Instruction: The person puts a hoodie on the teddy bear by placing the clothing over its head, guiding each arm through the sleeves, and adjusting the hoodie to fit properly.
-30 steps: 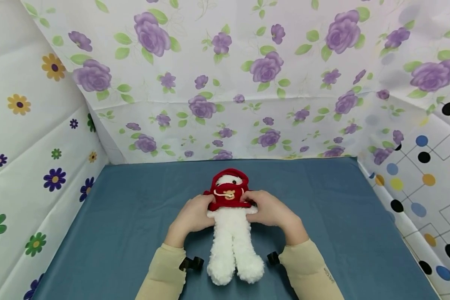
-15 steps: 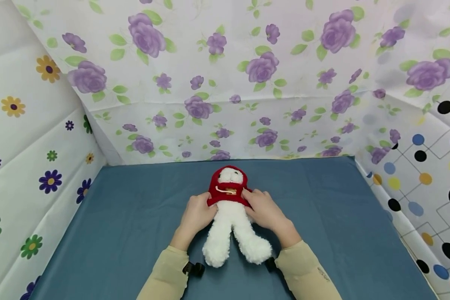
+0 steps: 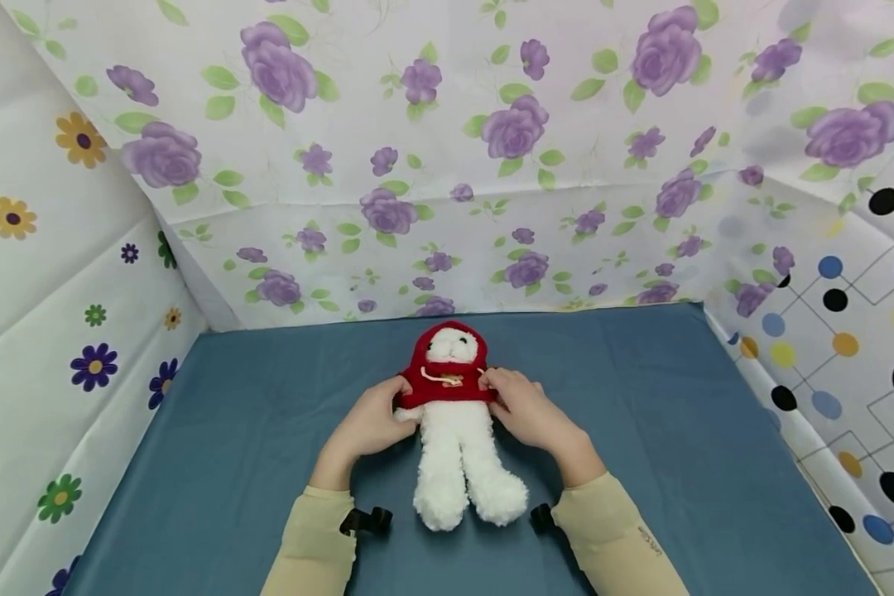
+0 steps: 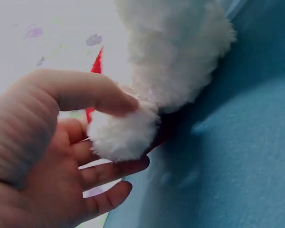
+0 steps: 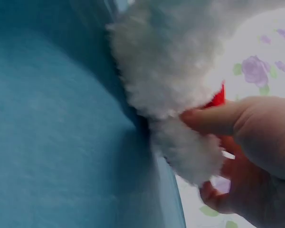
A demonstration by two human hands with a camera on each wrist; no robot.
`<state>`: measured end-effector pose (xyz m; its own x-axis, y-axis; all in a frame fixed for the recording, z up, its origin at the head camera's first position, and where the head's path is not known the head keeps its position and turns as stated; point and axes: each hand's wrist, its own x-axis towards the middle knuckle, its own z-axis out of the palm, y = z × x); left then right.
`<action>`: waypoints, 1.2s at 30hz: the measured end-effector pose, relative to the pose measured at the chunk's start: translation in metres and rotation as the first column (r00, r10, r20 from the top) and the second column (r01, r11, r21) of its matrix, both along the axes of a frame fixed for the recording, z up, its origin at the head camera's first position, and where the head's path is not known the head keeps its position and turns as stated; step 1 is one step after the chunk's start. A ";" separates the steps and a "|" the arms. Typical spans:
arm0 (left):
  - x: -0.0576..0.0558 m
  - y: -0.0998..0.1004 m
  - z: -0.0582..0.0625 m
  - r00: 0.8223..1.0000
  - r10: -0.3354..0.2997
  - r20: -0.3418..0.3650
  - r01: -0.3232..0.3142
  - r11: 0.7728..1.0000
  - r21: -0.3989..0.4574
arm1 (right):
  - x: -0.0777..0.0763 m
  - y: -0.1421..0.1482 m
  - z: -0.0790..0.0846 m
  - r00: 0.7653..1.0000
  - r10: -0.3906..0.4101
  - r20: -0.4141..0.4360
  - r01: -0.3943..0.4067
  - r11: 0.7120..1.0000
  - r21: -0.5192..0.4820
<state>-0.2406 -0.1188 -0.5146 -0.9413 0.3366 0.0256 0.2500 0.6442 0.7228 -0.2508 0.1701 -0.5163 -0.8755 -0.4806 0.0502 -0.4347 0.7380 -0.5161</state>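
A white fluffy plush toy [image 3: 458, 451] lies on its back on the blue table [image 3: 663, 430], wearing a red hooded top [image 3: 447, 377] with a cream cord. My left hand [image 3: 368, 422] pinches the toy's left arm [image 4: 126, 135] between thumb and fingers at the hem of the red top [image 4: 96, 71]. On the other side, my right hand [image 3: 529, 410] grips the toy's other arm [image 5: 187, 152] the same way, thumb on top, with a bit of the red top [image 5: 218, 97] showing above it. The toy's two legs point toward me.
Flowered sheets [image 3: 447, 165] wall the table at the back and left; a dotted sheet [image 3: 849, 331] stands on the right. Black wrist-camera mounts [image 3: 365, 520] sit by my cream sleeves [image 3: 611, 538]. Blue tabletop lies on both sides of the toy.
The red top has slid down from over the toy's face to its chest, so the face shows inside the hood. Both hands shifted to the toy's arms; the legs swung slightly.
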 end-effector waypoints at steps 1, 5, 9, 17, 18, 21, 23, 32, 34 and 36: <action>0.000 0.000 0.000 1.000 0.004 0.008 -0.004 1.000 -0.002 | 0.000 0.001 0.000 1.000 0.003 0.015 -0.003 1.000 -0.007; 0.001 0.005 -0.002 0.998 0.055 0.031 -0.054 0.998 -0.015 | 0.000 0.000 0.000 0.998 0.024 0.055 -0.023 0.999 -0.028; 0.003 0.012 -0.004 0.993 0.118 0.031 -0.117 0.993 -0.031 | 0.001 -0.004 0.000 0.998 0.022 0.060 -0.022 1.000 -0.008; 0.006 0.020 -0.005 0.988 0.153 -0.008 -0.153 0.987 -0.052 | 0.002 -0.014 -0.003 0.999 -0.022 0.035 0.019 0.995 0.095; 0.006 0.020 -0.005 0.988 0.154 -0.013 -0.155 0.987 -0.053 | 0.002 -0.015 -0.002 0.999 -0.029 0.033 0.026 0.994 0.103; 0.006 0.023 -0.005 0.987 0.158 -0.030 -0.160 0.985 -0.060 | 0.003 -0.017 -0.002 0.998 -0.055 0.012 0.053 0.990 0.128; 0.007 0.025 -0.005 0.986 0.164 -0.045 -0.166 0.984 -0.061 | 0.004 -0.016 -0.001 0.997 -0.074 -0.003 0.074 0.989 0.127; 0.007 0.031 -0.009 0.976 0.210 -0.062 -0.210 0.978 -0.002 | 0.004 -0.012 -0.001 0.995 -0.104 -0.006 0.105 0.994 0.028; 0.006 0.029 -0.009 0.975 0.214 -0.061 -0.214 0.977 0.006 | 0.003 -0.010 -0.001 0.991 -0.131 -0.001 0.131 0.991 0.005; 0.004 0.026 -0.008 0.976 0.211 -0.057 -0.211 0.977 0.004 | 0.003 -0.007 0.000 0.987 -0.163 0.001 0.163 0.987 -0.014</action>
